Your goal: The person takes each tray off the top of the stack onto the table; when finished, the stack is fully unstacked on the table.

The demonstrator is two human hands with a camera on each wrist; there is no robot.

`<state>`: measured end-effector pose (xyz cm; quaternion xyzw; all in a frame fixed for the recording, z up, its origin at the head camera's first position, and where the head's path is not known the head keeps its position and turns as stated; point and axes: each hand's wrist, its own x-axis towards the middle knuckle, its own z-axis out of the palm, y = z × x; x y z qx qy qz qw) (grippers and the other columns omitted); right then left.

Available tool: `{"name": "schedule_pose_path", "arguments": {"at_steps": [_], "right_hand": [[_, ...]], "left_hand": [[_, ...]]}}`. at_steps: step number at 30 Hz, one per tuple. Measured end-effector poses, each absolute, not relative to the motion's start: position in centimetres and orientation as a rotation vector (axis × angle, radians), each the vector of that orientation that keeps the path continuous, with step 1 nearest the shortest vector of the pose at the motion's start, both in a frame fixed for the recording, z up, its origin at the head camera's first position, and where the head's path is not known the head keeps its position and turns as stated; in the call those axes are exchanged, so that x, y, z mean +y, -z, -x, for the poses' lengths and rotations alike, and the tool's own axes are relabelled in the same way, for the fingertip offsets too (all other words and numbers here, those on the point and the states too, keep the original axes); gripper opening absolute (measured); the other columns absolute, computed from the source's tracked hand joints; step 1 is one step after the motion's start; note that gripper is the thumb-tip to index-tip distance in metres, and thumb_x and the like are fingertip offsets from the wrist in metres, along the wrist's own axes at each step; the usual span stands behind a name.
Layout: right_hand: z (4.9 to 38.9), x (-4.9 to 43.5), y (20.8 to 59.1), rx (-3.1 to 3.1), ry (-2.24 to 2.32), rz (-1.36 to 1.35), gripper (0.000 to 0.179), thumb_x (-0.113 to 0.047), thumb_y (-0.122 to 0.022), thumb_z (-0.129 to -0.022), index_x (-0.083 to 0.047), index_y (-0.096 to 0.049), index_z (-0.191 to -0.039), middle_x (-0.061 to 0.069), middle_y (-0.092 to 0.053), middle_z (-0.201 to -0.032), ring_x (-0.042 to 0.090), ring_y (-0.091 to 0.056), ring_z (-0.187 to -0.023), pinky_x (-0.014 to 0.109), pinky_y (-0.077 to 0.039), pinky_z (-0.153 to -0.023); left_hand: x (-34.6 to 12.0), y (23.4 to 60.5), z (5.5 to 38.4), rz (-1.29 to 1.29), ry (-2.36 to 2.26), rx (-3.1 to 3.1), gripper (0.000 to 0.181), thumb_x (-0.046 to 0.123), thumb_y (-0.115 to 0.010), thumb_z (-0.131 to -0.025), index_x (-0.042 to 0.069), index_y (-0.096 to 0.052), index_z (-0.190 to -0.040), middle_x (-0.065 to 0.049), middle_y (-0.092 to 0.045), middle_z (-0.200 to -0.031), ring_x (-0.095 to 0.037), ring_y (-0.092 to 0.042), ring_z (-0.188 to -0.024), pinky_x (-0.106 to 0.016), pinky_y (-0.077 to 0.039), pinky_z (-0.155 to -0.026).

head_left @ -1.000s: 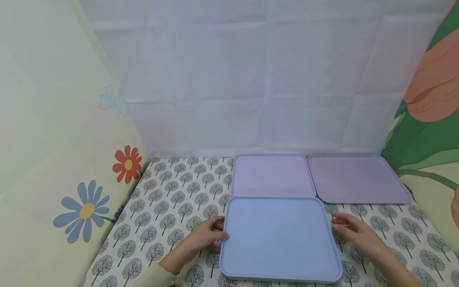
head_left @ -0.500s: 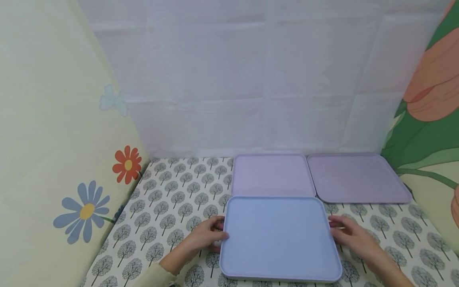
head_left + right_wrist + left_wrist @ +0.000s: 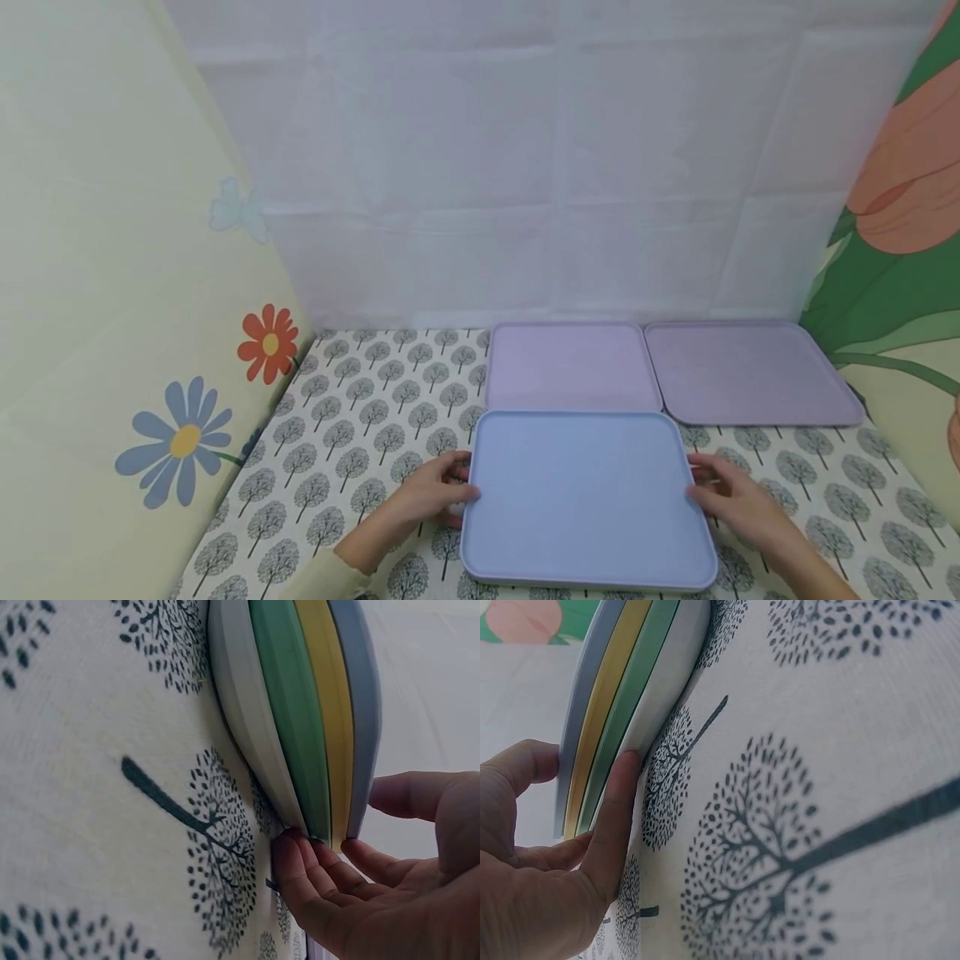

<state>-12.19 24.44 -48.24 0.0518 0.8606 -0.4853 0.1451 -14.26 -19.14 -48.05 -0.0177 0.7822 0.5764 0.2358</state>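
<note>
From above, the blue tray hides all but the edges of the yellow tray, green tray and white tray beneath; whether this stack touches the pale lilac tray behind is hard to tell. Left hand and right hand grasp its short sides — thumbs at the blue edge, fingers lower. Tree-print cloth spreads beyond both hands. The stack lies flat, near the viewer — long axis side to side.
</note>
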Motion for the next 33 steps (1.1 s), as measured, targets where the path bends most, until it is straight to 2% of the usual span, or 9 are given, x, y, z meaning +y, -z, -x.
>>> {"name": "schedule_pose_path", "arguments": {"at_steps": [9,18,26,33], "right_hand": [[12.3,23.7,48.5,2.476,1.374,-0.215,0.068,-0.016,-0.072,-0.091,0.001,-0.038,-0.148,0.023,-0.061,-0.128,0.025,-0.064,-0.105,0.044,-0.059,-0.09],[12.3,23.5,48.7,2.505,1.369,-0.184,0.064,-0.01,-0.07,-0.091,0.003,-0.039,-0.146,0.024,-0.061,-0.128,0.028,-0.063,-0.107,0.045,-0.059,-0.091],[11.9,23.1,48.1,2.657,1.282,-0.137,0.063,-0.009,-0.07,-0.09,0.009,-0.044,-0.145,0.027,-0.057,-0.129,0.039,-0.061,-0.112,0.054,-0.056,-0.097],[11.4,22.8,47.7,2.686,1.298,-0.147,0.061,-0.006,-0.068,-0.09,0.011,-0.045,-0.145,0.025,-0.056,-0.128,0.035,-0.061,-0.109,0.051,-0.058,-0.094]], "left_hand": [[-19.3,48.2,14.3,0.042,-1.579,2.134,0.077,0.009,-0.074,-0.083,-0.007,-0.039,-0.149,-0.018,-0.055,-0.117,-0.026,-0.06,-0.098,-0.043,-0.066,-0.071],[-19.1,47.8,14.3,0.042,-1.571,2.166,0.076,0.008,-0.075,-0.082,-0.006,-0.041,-0.148,-0.018,-0.056,-0.117,-0.026,-0.06,-0.098,-0.042,-0.066,-0.07],[-19.1,47.9,14.3,0.038,-1.571,2.16,0.076,0.009,-0.076,-0.082,-0.005,-0.041,-0.149,-0.017,-0.057,-0.117,-0.025,-0.06,-0.097,-0.042,-0.066,-0.071],[-19.1,47.9,14.2,0.043,-1.572,2.16,0.076,0.009,-0.076,-0.082,-0.005,-0.041,-0.148,-0.017,-0.057,-0.116,-0.025,-0.061,-0.096,-0.042,-0.066,-0.07]]}}
